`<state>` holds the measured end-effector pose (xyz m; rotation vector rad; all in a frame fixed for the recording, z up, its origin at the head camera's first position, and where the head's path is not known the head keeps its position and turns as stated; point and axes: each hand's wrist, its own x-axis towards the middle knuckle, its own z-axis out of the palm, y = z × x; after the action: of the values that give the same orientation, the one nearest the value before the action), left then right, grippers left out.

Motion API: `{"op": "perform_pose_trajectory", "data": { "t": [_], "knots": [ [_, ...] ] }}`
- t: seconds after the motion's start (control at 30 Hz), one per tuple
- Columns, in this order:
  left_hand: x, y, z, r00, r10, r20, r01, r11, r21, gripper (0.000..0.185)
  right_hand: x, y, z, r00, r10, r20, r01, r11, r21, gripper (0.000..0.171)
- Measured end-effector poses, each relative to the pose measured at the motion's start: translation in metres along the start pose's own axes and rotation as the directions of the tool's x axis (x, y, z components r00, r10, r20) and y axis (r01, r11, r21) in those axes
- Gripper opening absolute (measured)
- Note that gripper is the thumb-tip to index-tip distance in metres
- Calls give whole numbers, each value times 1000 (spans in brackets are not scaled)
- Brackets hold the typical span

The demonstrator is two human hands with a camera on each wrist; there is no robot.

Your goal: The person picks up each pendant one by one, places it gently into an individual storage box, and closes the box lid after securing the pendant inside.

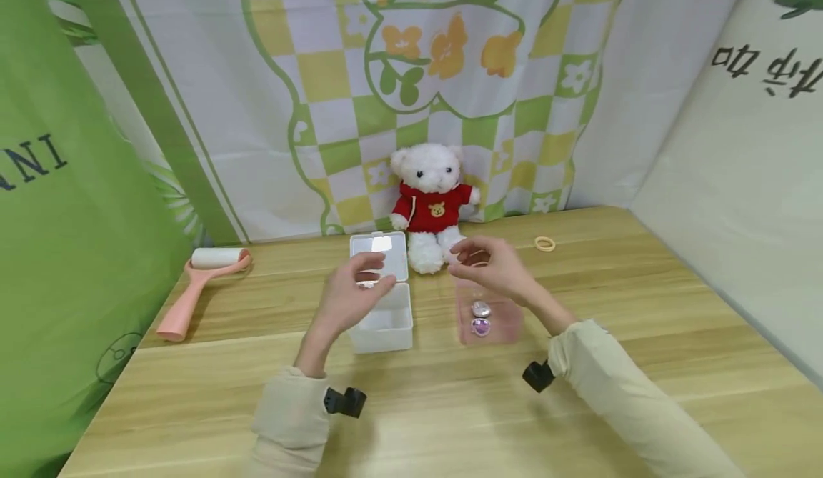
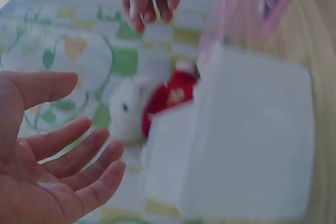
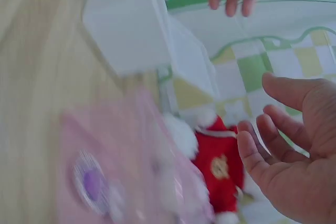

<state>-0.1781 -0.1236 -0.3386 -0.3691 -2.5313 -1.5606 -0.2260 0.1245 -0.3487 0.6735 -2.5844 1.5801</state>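
Across the bench [image 1: 424, 406], the left hand [image 1: 353, 292] hovers near the white box [image 1: 381, 341], whose lid [image 1: 394, 260] stands open; the right hand [image 1: 491, 269] hangs near the see-through pink container [image 1: 504, 331], where two shiny round pieces [image 1: 481, 326] show. Both hands' fingers are loosely parted and bare. The white bear [image 1: 427, 210] sits behind, between both containers.
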Motion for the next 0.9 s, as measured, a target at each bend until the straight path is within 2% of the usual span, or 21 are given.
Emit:
{"op": "perform_pose_trajectory", "data": {
  "t": [0.1,0.17,0.27,0.4,0.53,0.7,0.77,0.9],
  "knots": [
    [-3,-26,-17,996,-76,-41,75,997,-25,42,-1,1,19,999,42,5,-42,997,69,30],
    [-5,-42,-23,990,-134,-40,130,988,-83,45,-2,2,31,998,66,12,-67,993,100,31],
    [-8,-62,-28,973,-230,-1,226,957,-182,51,-2,1,48,992,122,11,-122,981,147,34],
    [-13,-81,-30,947,-311,85,323,904,-280,60,1,3,69,983,182,-12,-178,970,164,38],
    [-17,-94,-28,931,-304,200,357,874,-331,66,5,5,81,970,243,-30,-234,957,172,42],
    [-20,-101,-28,907,-248,340,375,841,-389,66,10,7,86,954,297,-42,-283,937,206,43],
    [-20,-103,-29,899,-229,374,379,833,-403,67,12,7,88,949,311,-47,-295,931,214,43],
    [-21,-105,-33,887,-218,408,386,835,-393,68,17,7,92,942,333,-50,-313,921,234,40]
  ]
}}
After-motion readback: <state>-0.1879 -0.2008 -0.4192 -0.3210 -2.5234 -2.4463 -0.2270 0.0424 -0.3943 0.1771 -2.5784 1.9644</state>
